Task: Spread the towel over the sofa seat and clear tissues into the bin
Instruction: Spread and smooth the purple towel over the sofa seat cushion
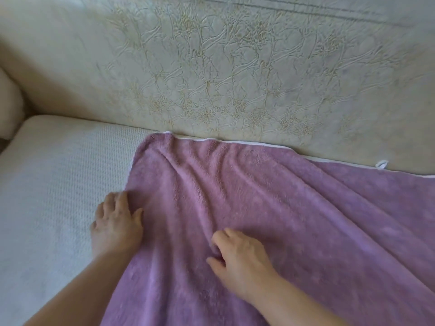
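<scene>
Plush purple towel rippled on woven seat.

The towel was plush purple cloth, matt and fuzzy, with a smooth white trim along its twelve o'clock edge and a small white loop at two o'clock. The sofa seat, at nine o'clock, was pale woven cloth with a fine bumpy texture. The backrest, at twelve o'clock, looked like cream cloth embossed with a raised, wrinkled pattern.

The towel lies under my right grip, on the sofa seat; my left grip rests at its left edge.
</scene>
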A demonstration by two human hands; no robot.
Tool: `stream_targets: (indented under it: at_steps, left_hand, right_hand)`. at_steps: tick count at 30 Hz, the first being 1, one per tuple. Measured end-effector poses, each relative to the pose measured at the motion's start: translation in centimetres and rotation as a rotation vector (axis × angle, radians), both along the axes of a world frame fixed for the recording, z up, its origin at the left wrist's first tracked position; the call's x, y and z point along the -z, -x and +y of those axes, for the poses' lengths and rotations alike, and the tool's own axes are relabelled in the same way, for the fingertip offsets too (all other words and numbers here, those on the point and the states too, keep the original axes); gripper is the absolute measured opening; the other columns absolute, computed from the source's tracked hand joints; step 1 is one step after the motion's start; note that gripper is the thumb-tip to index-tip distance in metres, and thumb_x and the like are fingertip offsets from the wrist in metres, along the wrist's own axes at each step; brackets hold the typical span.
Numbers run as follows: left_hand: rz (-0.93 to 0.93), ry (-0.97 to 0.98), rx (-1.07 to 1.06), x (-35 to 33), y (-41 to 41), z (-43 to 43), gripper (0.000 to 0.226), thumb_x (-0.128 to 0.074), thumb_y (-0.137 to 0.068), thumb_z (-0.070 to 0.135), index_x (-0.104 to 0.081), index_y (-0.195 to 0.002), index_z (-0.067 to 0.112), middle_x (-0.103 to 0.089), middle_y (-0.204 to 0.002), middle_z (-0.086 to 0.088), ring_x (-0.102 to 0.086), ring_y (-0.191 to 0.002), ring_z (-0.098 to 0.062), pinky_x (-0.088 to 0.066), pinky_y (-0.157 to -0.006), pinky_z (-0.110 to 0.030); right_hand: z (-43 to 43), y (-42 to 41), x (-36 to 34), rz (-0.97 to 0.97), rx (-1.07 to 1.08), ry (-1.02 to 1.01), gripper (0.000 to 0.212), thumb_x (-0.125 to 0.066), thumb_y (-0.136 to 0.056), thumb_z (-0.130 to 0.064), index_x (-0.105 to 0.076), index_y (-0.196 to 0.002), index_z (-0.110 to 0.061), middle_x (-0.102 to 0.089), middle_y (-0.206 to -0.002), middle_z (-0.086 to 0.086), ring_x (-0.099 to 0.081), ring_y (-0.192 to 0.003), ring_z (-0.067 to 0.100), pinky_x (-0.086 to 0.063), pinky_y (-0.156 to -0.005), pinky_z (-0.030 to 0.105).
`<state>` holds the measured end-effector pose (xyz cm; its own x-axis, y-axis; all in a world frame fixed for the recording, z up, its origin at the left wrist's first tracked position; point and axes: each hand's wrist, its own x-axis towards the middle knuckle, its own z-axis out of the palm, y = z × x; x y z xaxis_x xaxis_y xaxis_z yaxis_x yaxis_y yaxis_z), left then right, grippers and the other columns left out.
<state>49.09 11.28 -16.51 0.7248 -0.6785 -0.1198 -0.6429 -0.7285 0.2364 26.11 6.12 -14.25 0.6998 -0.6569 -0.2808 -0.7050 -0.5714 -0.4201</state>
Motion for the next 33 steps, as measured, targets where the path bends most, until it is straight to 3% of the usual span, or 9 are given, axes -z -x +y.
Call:
stream_targets:
  at_steps: [6,10,15,20,24,28,31,33]
  left_hand:
    - [0.168,-0.085,-0.244,-1.3,0.9,7.8,0.052,-0.063,-0.084,0.033,-0.046,-0.128,0.013,-0.053,-0.122,-0.017,-0.051,-0.112,-0.038,-0.042,-0.088,-0.047]
    - [0.253,-0.183,-0.278,-1.0,1.8,11.5,0.035,-0.058,-0.086,0.042,-0.049,-0.100,0.012,-0.065,-0.096,-0.017,-0.060,-0.091,-0.035,-0.042,-0.069,-0.036]
    - [0.265,-0.172,-0.175,-1.1,0.8,13.1,0.025,-0.053,-0.091,0.034,-0.049,-0.087,0.010,-0.064,-0.097,-0.022,-0.059,-0.093,-0.038,-0.041,-0.072,-0.036]
    - [0.202,-0.197,-0.131,-1.0,-2.8,15.1,0.024,-0.054,-0.090,0.031,-0.045,-0.080,0.012,-0.063,-0.094,-0.023,-0.058,-0.090,-0.038,-0.037,-0.067,-0.034]
    - [0.159,-0.146,-0.160,-0.1,-2.3,15.8,0.024,-0.055,-0.089,0.032,-0.048,-0.082,0.011,-0.064,-0.087,-0.024,-0.060,-0.086,-0.040,-0.036,-0.064,-0.034]
    - [0.263,-0.018,-0.245,-0.1,-2.6,16.6,0.026,-0.061,-0.086,0.034,-0.055,-0.090,0.009,-0.064,-0.088,-0.020,-0.059,-0.088,-0.038,-0.035,-0.067,-0.034]
    - [0.368,0.051,-0.341,-0.8,-2.6,18.0,0.036,-0.065,-0.081,0.045,-0.056,-0.082,0.010,-0.062,-0.082,-0.011,-0.057,-0.078,-0.031,-0.038,-0.067,-0.035]
    - [0.444,0.060,-0.385,-1.6,-1.9,19.4,0.042,-0.065,-0.078,0.051,-0.056,-0.067,0.011,-0.060,-0.068,-0.007,-0.053,-0.064,-0.026,-0.038,-0.058,-0.034]
  right_hand:
    - [7.1,0.3,-0.1,0.152,-0.074,-0.078,0.048,-0.054,-0.078,-0.057,-0.043,-0.107,-0.020,-0.056,-0.112,0.003,-0.057,-0.104,0.026,-0.042,-0.084,0.035]
    - [11.2,-0.6,0.1,0.284,-0.120,-0.098,0.064,-0.063,-0.074,-0.054,-0.037,-0.119,-0.016,-0.046,-0.122,0.007,-0.050,-0.110,0.027,-0.044,-0.089,0.042]
    - [12.3,-2.3,-0.2,0.308,-0.065,-0.103,0.028,-0.053,-0.088,-0.017,-0.054,-0.115,-0.011,-0.055,-0.121,0.011,-0.054,-0.111,0.029,-0.045,-0.090,0.038]
    - [11.4,-3.8,-1.5,0.199,-0.136,-0.412,0.007,-0.058,-0.085,-0.024,-0.063,-0.088,-0.019,-0.067,-0.105,0.006,-0.060,-0.100,0.027,-0.042,-0.078,0.026]
    - [12.1,-4.0,-0.9,0.224,-0.099,-0.399,0.011,-0.055,-0.087,-0.022,-0.061,-0.094,-0.017,-0.064,-0.112,0.008,-0.058,-0.105,0.028,-0.044,-0.083,0.029]
    - [14.1,-3.4,-0.5,0.209,-0.066,-0.292,0.025,-0.056,-0.087,-0.030,-0.052,-0.105,-0.014,-0.054,-0.119,0.008,-0.052,-0.111,0.029,-0.042,-0.087,0.036]
    - [15.5,-2.5,-1.1,0.232,-0.148,-0.229,0.028,-0.056,-0.086,-0.033,-0.055,-0.104,-0.012,-0.058,-0.116,0.012,-0.055,-0.109,0.031,-0.043,-0.087,0.036]
    - [16.7,-1.6,-1.5,0.252,-0.202,-0.239,0.028,-0.056,-0.084,-0.035,-0.058,-0.101,-0.013,-0.062,-0.113,0.013,-0.057,-0.107,0.031,-0.043,-0.088,0.036]
